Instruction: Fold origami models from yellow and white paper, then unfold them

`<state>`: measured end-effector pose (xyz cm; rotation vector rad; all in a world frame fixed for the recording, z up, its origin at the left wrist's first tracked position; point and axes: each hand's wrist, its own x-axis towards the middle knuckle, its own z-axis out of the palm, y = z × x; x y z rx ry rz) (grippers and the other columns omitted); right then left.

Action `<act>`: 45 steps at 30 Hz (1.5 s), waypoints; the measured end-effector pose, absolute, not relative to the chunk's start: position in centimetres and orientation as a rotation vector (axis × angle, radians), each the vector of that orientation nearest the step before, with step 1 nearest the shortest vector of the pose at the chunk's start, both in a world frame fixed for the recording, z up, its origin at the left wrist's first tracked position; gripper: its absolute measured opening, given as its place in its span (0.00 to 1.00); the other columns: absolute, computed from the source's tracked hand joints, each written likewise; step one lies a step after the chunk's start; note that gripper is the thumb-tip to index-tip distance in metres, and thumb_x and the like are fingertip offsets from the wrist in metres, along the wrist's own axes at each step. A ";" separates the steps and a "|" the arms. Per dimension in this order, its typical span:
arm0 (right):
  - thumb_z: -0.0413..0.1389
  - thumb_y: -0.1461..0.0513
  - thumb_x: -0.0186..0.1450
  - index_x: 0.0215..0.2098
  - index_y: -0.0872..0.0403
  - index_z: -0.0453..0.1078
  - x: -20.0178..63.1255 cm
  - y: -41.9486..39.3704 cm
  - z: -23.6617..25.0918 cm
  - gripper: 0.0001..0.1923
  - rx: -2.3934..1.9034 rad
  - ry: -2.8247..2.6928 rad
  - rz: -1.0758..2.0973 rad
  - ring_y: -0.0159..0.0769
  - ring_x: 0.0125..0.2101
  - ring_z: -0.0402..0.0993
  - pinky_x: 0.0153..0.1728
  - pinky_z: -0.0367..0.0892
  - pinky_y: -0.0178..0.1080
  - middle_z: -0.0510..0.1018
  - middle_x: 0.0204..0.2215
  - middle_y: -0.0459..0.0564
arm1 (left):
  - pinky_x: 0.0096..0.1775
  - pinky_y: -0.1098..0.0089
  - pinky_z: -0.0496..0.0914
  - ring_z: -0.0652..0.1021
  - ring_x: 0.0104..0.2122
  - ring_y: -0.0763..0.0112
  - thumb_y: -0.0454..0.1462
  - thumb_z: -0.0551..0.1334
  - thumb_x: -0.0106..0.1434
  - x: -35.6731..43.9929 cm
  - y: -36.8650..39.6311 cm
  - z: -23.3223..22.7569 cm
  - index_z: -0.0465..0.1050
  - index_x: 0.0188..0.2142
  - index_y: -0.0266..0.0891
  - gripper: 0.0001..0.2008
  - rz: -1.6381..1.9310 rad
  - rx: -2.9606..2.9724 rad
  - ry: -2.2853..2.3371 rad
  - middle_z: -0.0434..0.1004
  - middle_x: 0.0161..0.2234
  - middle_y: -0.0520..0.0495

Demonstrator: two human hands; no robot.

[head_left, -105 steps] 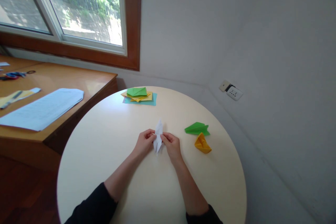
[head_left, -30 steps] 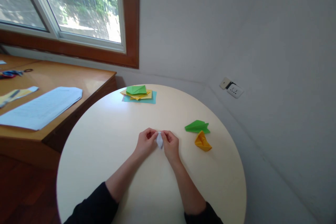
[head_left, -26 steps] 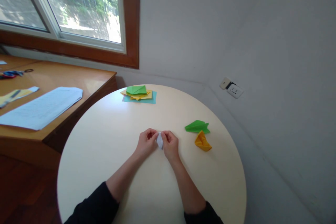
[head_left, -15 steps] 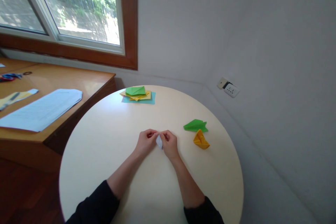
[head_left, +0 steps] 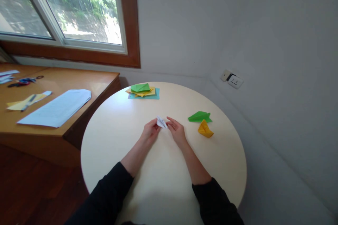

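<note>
Bright daylight from the window (head_left: 66,10) at upper left, overexposed patches outside, soft glare on the desk (head_left: 97,86), faint shadows under the arms on the table (head_left: 118,126), wide-angle bending at the edges, slight softness throughout.

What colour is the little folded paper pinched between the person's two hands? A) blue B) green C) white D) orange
C: the folded paper between the left hand and right hand is white; the green paper shape and orange paper shape lie untouched to the right on the round table.
</note>
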<state>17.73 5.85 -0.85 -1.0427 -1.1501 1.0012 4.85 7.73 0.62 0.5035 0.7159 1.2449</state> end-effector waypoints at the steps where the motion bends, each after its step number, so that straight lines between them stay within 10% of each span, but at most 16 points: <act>1: 0.58 0.61 0.51 0.45 0.53 0.70 17.6 5.8 -0.8 0.22 -1.043 -1.200 0.982 0.34 0.33 0.73 0.34 0.66 0.36 0.78 0.32 0.49 | 0.37 0.71 0.68 0.75 0.30 0.73 0.35 0.64 0.50 4.9 7.7 0.6 0.70 0.26 0.35 0.06 1.224 0.460 0.694 0.74 0.26 0.48; 21: 0.57 0.58 0.55 0.38 0.53 0.72 16.6 4.4 0.3 0.13 -1.202 -1.391 0.562 0.37 0.39 0.68 0.34 0.64 0.37 0.74 0.35 0.50 | 0.37 0.72 0.66 0.74 0.29 0.75 0.34 0.65 0.46 5.3 6.2 1.2 0.70 0.33 0.36 0.13 1.168 0.775 0.755 0.76 0.28 0.49; 32: 0.55 0.56 0.56 0.35 0.55 0.72 17.1 5.2 -0.9 0.12 -1.222 -1.271 0.781 0.37 0.33 0.71 0.31 0.64 0.37 0.76 0.32 0.50 | 0.47 0.63 0.63 0.74 0.41 0.60 0.40 0.66 0.48 3.8 6.6 1.3 0.75 0.37 0.33 0.17 1.079 1.159 0.808 0.77 0.39 0.42; 45: 0.57 0.57 0.55 0.31 0.54 0.71 16.9 5.0 -0.9 0.09 -1.193 -1.248 0.835 0.36 0.33 0.72 0.34 0.65 0.38 0.77 0.30 0.49 | 0.39 0.67 0.67 0.75 0.33 0.67 0.40 0.68 0.45 3.6 6.6 1.5 0.74 0.33 0.33 0.17 1.128 1.238 0.913 0.78 0.32 0.45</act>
